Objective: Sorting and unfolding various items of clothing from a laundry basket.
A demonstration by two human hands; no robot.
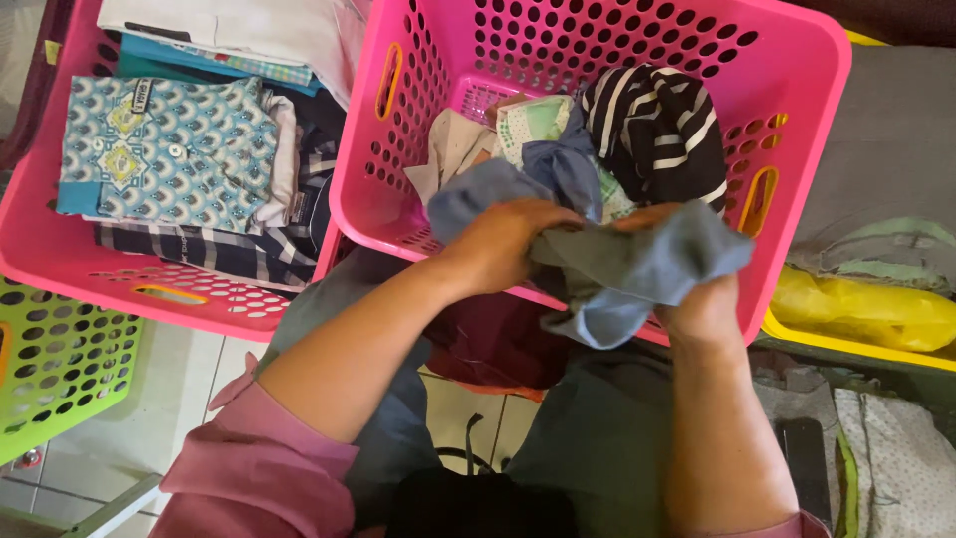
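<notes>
Your left hand [503, 244] is curled over a grey-blue cloth [637, 269], fingers closed on its upper edge, grip clamped on the fabric. Your right hand [702, 304] comes from below w/ fingers closed into the same cloth, bunching it from the underside. The cloth hangs crumpled betw. both hands, right over the near rim of the pink basket [797, 130] in front of you, one end trailing back into the basket.

Inside that basket: a black-and-white striped garment [662, 125] to the right, a pale green patterned piece [533, 125] in the middle, a beige piece [453, 149] to the left, all loose & unfolded, touching each other.

To the left, a 2nd pink basket [60, 269] sits just beside the 1st, holding folded clothes: a blue patterned shirt [164, 149] on top, a dark plaid piece [214, 249] under it, more folded items behind. A green basket [60, 369] stands at lower left on the tiled floor [189, 369].

To the right, a yellow tub [846, 344] w/ a yellow bag [861, 309] in it, near the basket's right wall. Dark red cloth [493, 344] lies on your lap below the hands; pink sleeves [259, 468] pushed up your forearms
</notes>
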